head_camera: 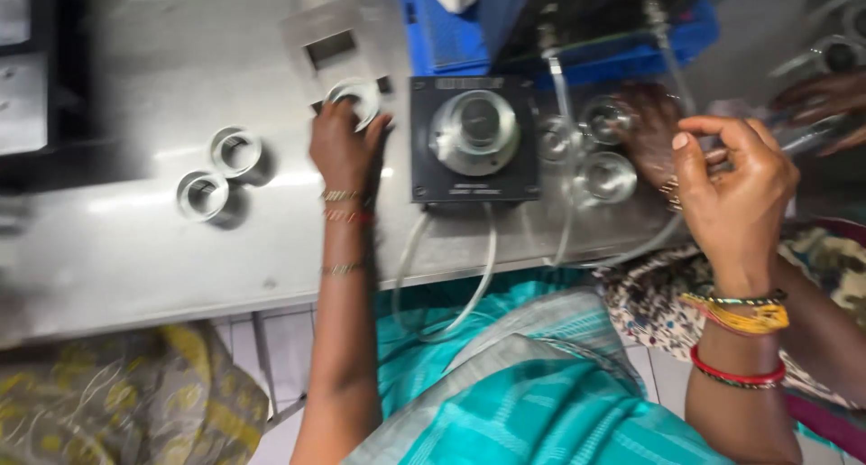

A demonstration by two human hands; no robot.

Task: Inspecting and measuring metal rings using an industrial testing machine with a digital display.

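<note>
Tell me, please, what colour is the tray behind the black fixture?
The tray is bright blue, best seen in the head view.

The left hand (345, 147) is gripping a metal ring (358, 98) on the steel table (135, 248), beside a black fixture (474, 138) near the far edge; the right hand (735, 190) is hovering empty, fingers curled, above the near edge

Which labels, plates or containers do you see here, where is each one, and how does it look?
Label strip: top edge of the black fixture block, narrow, pale.
Blue tray: behind the block, rectangular, plastic.
Grey panel: above the left hand, flat, with a dark rectangular window.
</note>
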